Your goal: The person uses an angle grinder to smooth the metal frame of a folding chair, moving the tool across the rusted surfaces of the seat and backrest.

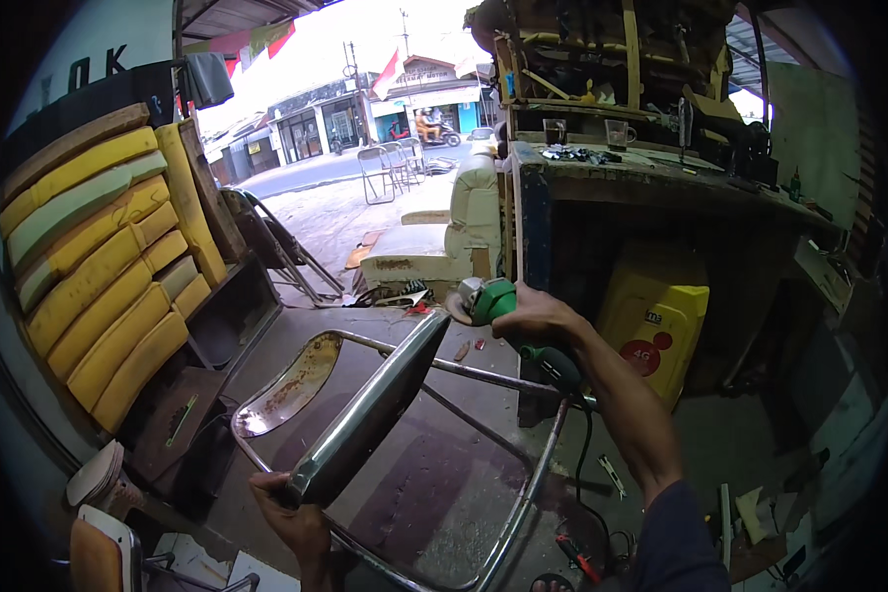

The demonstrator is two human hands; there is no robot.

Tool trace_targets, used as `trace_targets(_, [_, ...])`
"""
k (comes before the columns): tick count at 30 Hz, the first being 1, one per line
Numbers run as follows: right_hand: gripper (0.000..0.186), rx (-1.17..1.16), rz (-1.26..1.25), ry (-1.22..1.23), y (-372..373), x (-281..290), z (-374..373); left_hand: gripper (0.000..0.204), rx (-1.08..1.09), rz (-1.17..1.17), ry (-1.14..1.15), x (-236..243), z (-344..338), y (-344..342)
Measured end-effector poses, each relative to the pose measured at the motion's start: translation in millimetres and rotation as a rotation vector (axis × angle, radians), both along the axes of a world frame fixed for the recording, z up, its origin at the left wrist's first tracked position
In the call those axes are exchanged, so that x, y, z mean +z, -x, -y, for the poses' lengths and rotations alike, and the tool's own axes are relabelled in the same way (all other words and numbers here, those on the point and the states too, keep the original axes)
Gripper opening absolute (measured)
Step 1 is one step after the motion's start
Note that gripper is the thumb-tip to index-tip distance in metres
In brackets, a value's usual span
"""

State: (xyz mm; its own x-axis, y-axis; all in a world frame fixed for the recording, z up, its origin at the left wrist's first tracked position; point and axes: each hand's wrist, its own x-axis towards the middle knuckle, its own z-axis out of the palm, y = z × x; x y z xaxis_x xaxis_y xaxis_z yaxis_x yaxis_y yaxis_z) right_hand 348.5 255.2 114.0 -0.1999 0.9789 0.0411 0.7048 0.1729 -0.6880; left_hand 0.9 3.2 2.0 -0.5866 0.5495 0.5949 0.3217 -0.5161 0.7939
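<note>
Open-fronted workshop floor under a steel chair frame

The left hand has its fingers closed on the near corner of a shiny dark seat panel, which slants lengthwise between the 2 hands. The right hand wraps its fingers around a green angle grinder, its disc right by the panel's far end; whether they touch, I cannot tell.

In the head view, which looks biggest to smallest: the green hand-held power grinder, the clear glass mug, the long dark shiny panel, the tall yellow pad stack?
Tall yellow pad stack
Long dark shiny panel
Green hand-held power grinder, partly covered
Clear glass mug, farther away
</note>
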Motion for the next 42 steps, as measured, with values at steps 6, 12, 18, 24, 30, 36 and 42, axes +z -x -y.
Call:
trace_targets(6, [0.096, 0.031, -0.012, 0.013, -9, 0, -8, 0.029, -0.025, -0.033, 0.048, -8, -6, 6])
trace_targets(12, [0.094, -0.024, 0.103, -0.051, -3, 23, 2, 0.030, -0.027, -0.024, 0.022, -7, -9, 3])
trace_targets(18, [0.089, 0.102, 0.070, -0.040, 15, 47, 38, 0.030, -0.022, -0.026, 0.000, -6, -8, 2])
trace_targets(24, [0.091, 0.024, 0.039, -0.008, 17, 44, 31, 0.030, -0.056, -0.009, -0.032, -11, -11, 4])
trace_targets(30, [0.095, -0.015, -0.021, 0.015, 1, 14, -4, 0.037, -0.046, 0.041, -0.008, 0, -9, -7])
trace_targets(36, [0.095, 0.002, -0.001, -0.001, 6, 35, 26, 0.032, -0.007, -0.049, 0.026, -6, -8, 3])
trace_targets(42, [0.091, 0.009, 0.024, -0.005, 11, 41, 35, 0.033, -0.040, 0.014, 0.024, -3, -8, -2])
